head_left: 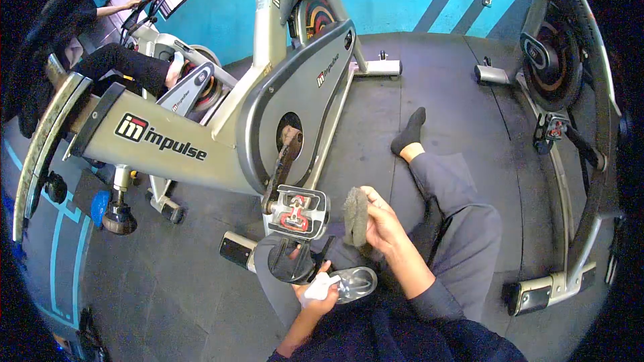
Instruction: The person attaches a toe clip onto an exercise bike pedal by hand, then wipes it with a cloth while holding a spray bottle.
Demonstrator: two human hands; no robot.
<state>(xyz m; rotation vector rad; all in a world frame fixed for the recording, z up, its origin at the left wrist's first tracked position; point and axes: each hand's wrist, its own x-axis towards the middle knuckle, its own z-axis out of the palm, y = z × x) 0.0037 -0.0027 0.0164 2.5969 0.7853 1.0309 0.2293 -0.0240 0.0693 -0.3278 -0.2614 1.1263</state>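
Observation:
My right hand (384,226) pinches a worn grey sponge pad (355,217), held upright just right of the pedal (300,212). The pedal has a silver metal frame with red parts in its middle, and a black toe cage (290,259) hangs below it. A brown-stained crank arm (284,164) joins it to the bike (176,142). Below the toe cage, my left hand (318,300) is closed around the white head of a clear spray bottle (357,284). The bottle lies tilted, its body pointing right. Part of my left fingers is hidden behind the bottle head and toe cage.
Another exercise bike (560,74) stands on the right. At the upper left, a person in dark clothes (127,67) is beside a further bike (191,90). My legs (463,241) rest on the dark mat floor (174,281), one foot in a black sock (409,133).

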